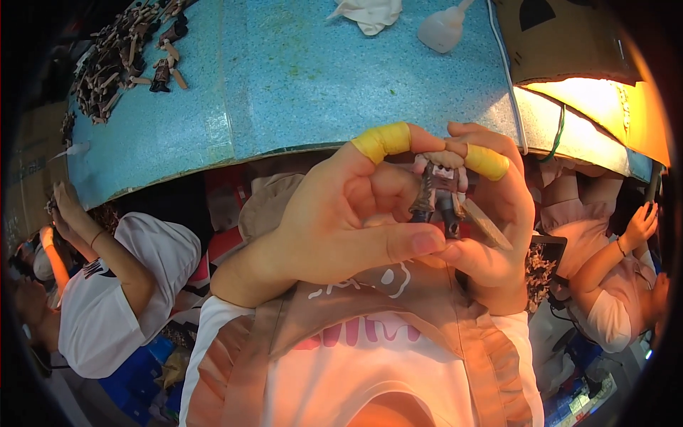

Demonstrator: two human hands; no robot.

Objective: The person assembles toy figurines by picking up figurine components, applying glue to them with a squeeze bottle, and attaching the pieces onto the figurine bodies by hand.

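Everything here is placed by the blue table [299, 85]. Just on the wearer's side of its near edge, two hands hold one small figure [445, 181], dark-legged and brown-bodied with a tan top. The left hand [320, 224] is curled, its index finger bent to the figure's head and its thumb by the feet. The right hand [518, 210] is curled too, its index fingertip at the head and its thumb below the feet. The fingers of both are drawn in around the figure, with little gap left. Each index finger wears one band of yellow tape, two in all. One tan, tapering strip [484, 226] lies along the right palm; whether it belongs to the figure cannot be told.

On the table's far left is one pile of figures and parts [107, 75], too crowded to count; one dark figure [161, 75] lies at its inner edge. At the table's far side are one white cloth [371, 14] and, right of it, one white bottle [440, 30]. One white cable [509, 78] runs down the table's right part, beside one cardboard piece [569, 46].

At least two people are left of the table's near edge, one of them in a white shirt [128, 292]; one more is to the right.
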